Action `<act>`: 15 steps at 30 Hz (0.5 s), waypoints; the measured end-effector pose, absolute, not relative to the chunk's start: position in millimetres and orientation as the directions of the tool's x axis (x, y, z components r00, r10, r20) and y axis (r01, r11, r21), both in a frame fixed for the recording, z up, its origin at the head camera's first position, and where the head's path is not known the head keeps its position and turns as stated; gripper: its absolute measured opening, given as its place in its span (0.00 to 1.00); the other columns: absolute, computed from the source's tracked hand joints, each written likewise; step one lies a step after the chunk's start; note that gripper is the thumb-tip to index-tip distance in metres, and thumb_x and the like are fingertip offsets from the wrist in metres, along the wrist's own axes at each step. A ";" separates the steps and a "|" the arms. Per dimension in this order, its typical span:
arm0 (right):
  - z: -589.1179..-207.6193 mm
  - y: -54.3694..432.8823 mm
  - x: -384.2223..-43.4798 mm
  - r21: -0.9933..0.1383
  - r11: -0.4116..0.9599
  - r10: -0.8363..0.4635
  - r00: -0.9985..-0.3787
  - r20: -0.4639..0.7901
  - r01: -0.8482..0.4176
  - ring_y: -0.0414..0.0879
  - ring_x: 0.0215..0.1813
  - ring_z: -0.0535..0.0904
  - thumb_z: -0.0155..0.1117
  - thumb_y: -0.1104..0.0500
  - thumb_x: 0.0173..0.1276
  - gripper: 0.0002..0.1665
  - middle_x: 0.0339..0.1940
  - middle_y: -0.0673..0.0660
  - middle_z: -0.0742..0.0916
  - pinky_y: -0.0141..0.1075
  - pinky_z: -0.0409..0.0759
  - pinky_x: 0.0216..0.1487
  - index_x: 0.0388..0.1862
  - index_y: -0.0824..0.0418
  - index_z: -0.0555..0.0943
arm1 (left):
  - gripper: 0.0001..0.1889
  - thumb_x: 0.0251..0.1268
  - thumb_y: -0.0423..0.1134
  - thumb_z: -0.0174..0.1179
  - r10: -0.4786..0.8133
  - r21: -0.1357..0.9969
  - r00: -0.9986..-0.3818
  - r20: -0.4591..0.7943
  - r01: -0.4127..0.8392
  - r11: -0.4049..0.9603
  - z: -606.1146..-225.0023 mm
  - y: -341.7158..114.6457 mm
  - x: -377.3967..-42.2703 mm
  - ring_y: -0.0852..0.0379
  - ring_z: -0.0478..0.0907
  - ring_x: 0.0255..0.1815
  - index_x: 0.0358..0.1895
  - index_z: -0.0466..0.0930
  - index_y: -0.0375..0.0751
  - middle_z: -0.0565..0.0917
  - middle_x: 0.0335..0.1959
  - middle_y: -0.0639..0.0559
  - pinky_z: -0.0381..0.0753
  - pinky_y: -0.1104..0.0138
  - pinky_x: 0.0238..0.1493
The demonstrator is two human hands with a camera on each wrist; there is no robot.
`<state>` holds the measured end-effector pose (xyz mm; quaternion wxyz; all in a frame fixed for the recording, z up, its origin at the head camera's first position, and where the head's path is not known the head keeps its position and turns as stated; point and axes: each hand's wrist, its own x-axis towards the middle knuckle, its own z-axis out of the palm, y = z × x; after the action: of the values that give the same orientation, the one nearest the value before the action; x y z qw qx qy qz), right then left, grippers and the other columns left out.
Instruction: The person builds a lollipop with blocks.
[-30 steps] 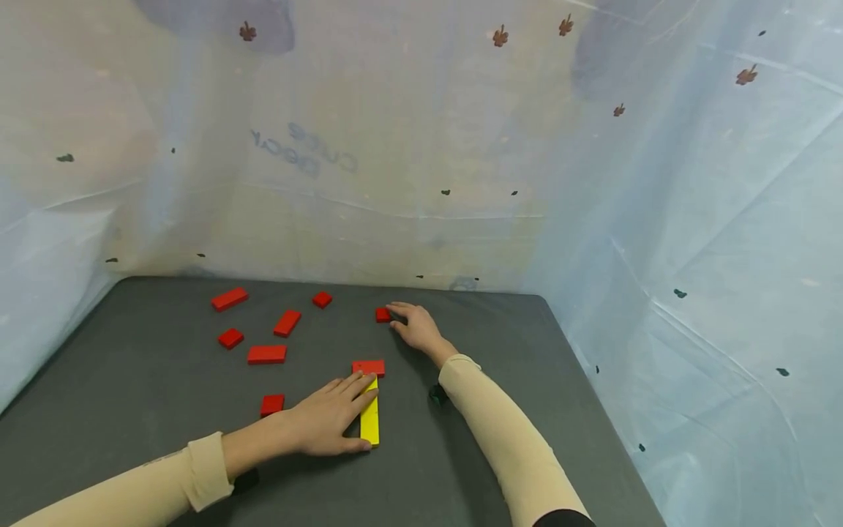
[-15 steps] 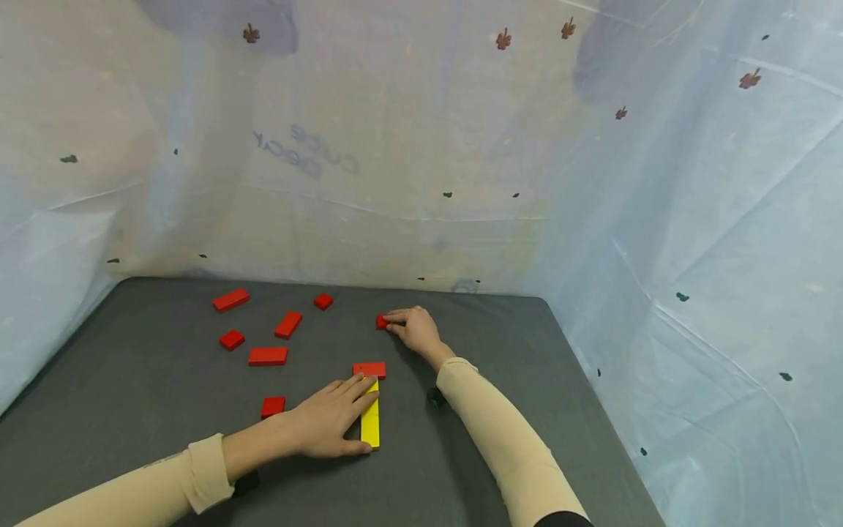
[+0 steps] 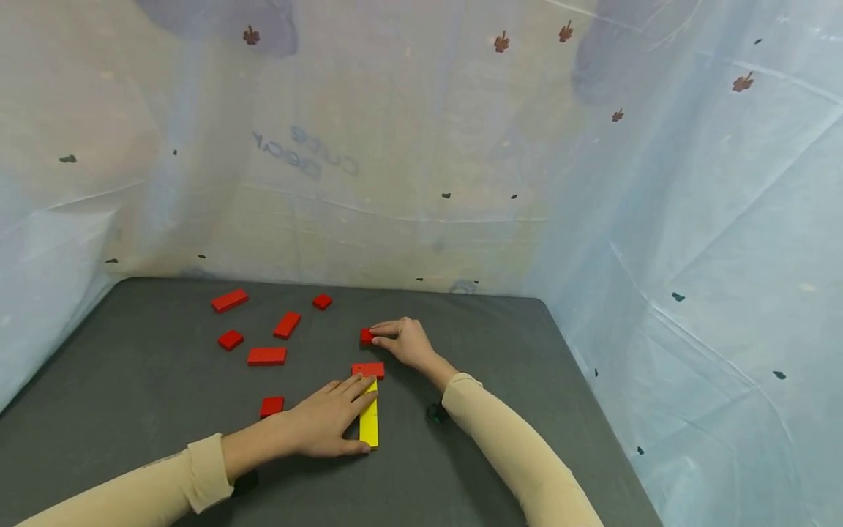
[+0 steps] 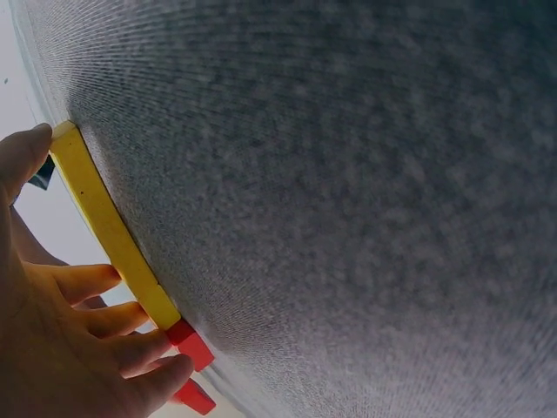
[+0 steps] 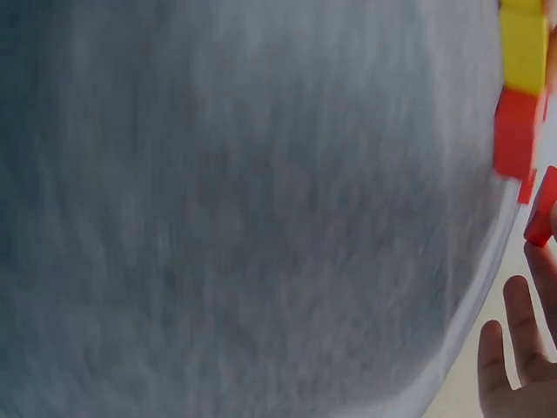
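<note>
In the head view a long yellow block (image 3: 369, 424) lies on the grey table, with a red rectangular block (image 3: 372, 369) crosswise at its far end. My left hand (image 3: 329, 422) rests against this pair. Its thumb touches the near end of the yellow block, and its spread fingers reach over the yellow block to the red one. Beyond them, my right hand (image 3: 411, 345) pinches a small red block (image 3: 366, 337) between thumb and fingers. The right wrist view catches that small red block (image 5: 541, 213) at its right edge, partly cut off, close to the crosswise red block (image 5: 515, 135).
Several loose red blocks lie to the left, including a rectangular one (image 3: 266, 356) and a square one (image 3: 272, 407) near my left wrist. A small red block (image 3: 322, 301) sits farther back. Translucent sheeting (image 3: 395, 146) hangs behind the table (image 3: 520, 351) and along its right side.
My right hand has closed its fingers on the small red block and brought it left and nearer, toward the red and yellow pair. The left hand has stayed in place.
</note>
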<state>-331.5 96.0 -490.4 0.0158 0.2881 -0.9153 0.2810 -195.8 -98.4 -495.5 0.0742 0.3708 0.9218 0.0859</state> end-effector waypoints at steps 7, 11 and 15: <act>-491.1 90.2 -317.8 -0.581 0.640 -0.532 -0.835 0.136 -0.503 0.41 0.58 0.80 0.66 0.49 0.65 0.16 0.52 0.45 0.86 0.37 0.77 0.58 0.51 0.48 0.86 | 0.48 0.57 0.74 0.50 0.694 0.209 -0.717 -0.066 0.670 0.712 -495.7 -98.3 -195.8 0.44 0.51 0.77 0.74 0.59 0.45 0.54 0.77 0.45 0.60 0.45 0.69; -492.5 88.1 -312.8 -0.586 0.646 -0.539 -0.836 0.105 -0.490 0.40 0.58 0.80 0.66 0.49 0.65 0.16 0.53 0.46 0.86 0.37 0.77 0.58 0.51 0.48 0.86 | 0.47 0.58 0.73 0.51 0.698 0.210 -0.713 -0.066 0.674 0.708 -494.5 -97.8 -195.0 0.44 0.51 0.77 0.73 0.60 0.45 0.55 0.76 0.44 0.60 0.45 0.69; -494.1 87.1 -309.8 -0.583 0.652 -0.541 -0.836 0.089 -0.484 0.41 0.57 0.80 0.66 0.50 0.65 0.15 0.53 0.46 0.86 0.36 0.78 0.57 0.50 0.48 0.86 | 0.47 0.58 0.72 0.52 0.699 0.210 -0.712 -0.070 0.674 0.708 -494.0 -97.4 -194.1 0.43 0.51 0.76 0.73 0.60 0.45 0.55 0.76 0.44 0.60 0.45 0.69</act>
<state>-309.8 87.1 -494.1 -0.0465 0.2826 -0.9076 0.3069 -194.1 -97.4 -494.0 0.0724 0.3725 0.9213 0.0846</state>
